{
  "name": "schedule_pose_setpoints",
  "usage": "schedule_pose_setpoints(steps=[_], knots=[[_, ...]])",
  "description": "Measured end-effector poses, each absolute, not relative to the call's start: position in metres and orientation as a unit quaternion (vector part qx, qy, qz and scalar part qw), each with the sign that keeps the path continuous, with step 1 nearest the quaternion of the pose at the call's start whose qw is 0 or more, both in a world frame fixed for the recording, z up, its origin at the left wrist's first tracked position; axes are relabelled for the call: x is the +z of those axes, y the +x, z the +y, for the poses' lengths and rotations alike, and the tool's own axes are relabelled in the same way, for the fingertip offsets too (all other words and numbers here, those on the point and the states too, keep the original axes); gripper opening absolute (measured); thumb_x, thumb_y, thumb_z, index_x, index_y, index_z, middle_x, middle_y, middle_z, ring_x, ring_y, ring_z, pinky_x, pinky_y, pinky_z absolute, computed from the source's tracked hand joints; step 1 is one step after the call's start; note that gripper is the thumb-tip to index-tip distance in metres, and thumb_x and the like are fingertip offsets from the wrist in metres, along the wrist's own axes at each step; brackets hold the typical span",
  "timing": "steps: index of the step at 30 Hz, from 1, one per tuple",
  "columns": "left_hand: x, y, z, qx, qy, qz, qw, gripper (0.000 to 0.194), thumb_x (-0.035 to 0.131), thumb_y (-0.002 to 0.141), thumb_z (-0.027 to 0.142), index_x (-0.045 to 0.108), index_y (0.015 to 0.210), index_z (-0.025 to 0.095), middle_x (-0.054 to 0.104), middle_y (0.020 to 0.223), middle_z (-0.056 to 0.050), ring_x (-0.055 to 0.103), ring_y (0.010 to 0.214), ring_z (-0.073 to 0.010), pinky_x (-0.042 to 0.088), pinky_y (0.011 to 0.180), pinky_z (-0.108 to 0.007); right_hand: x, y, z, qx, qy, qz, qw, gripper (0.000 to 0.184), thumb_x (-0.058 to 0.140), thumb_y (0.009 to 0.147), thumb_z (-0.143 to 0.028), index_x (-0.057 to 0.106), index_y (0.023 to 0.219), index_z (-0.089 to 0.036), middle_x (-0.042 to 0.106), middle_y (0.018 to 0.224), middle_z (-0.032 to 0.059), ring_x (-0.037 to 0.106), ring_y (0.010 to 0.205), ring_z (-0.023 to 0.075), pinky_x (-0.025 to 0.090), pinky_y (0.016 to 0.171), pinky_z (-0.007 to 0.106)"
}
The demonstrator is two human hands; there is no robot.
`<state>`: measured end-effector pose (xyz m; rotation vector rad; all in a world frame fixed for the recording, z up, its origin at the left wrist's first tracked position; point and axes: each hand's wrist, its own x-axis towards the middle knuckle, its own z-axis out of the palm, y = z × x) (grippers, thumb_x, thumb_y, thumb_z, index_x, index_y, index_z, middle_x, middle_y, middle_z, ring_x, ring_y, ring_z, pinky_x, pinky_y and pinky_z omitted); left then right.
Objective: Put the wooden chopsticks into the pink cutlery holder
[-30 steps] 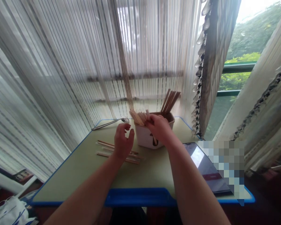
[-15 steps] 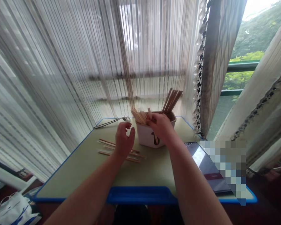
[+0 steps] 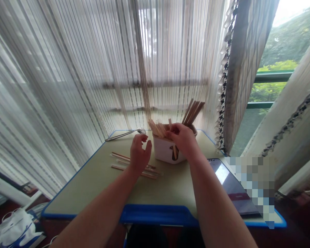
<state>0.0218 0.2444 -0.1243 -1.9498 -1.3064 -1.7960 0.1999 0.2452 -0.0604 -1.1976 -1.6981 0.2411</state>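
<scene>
My right hand is closed on a pair of light wooden chopsticks, held nearly upright at the front of a white box with a dark mark on its side. Light, thin chopsticks fill the box's left end, and several dark brown chopsticks lean out at the right. To the left of the box, my left hand hovers with curved fingers apart and nothing in it. Several chopsticks in clear wrappers lie on the table beneath it, partly hidden by the hand and wrist.
Long-handled metal spoons lie at the back left of the blue-edged table. A dark tablet rests at the right, beside a blurred-out patch. Sheer curtains hang behind. A white bag is low at the left.
The whole view has shifted slightly, so things appear a little further right. Both hands keep nearly the same pose, with the right still holding the chopsticks against the box.
</scene>
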Motion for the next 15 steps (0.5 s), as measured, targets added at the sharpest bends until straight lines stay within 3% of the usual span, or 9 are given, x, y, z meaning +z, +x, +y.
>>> schedule_pose_setpoints(steps=[10,13,15], knots=[[-0.114,0.01,0.248,-0.646,-0.593,-0.468,0.109,0.01,0.051,0.076,0.02,0.049,0.086,0.018,0.053,0.082,-0.002,0.051,0.073,-0.0128,0.044,0.065,-0.026,-0.064,0.193,0.244,-0.062,-0.486,-0.698,0.522,0.036,0.058,0.076,-0.032,0.058,0.108,-0.016,0.058,0.098,0.0107,0.052,0.091,0.0232,0.039,0.084,0.038],[-0.102,-0.017,0.252,-0.651,-0.561,-0.503,0.094,0.015,0.051,0.077,0.024,0.05,0.091,0.018,0.056,0.088,-0.004,0.053,0.071,-0.0123,0.045,0.064,-0.026,-0.058,0.183,0.227,-0.108,-0.47,-0.676,0.557,0.033,0.052,0.081,-0.035,0.056,0.108,-0.017,0.055,0.102,0.0124,0.05,0.096,0.0244,0.038,0.087,0.039],[-0.099,-0.044,0.255,-0.613,-0.568,-0.545,0.068,0.015,0.052,0.077,0.026,0.052,0.089,0.018,0.057,0.082,-0.003,0.053,0.066,-0.0124,0.045,0.063,-0.027,-0.06,0.171,0.216,-0.09,-0.427,-0.722,0.536,0.03,0.048,0.083,-0.034,0.056,0.107,-0.018,0.056,0.098,0.0106,0.051,0.094,0.0223,0.039,0.085,0.036]])
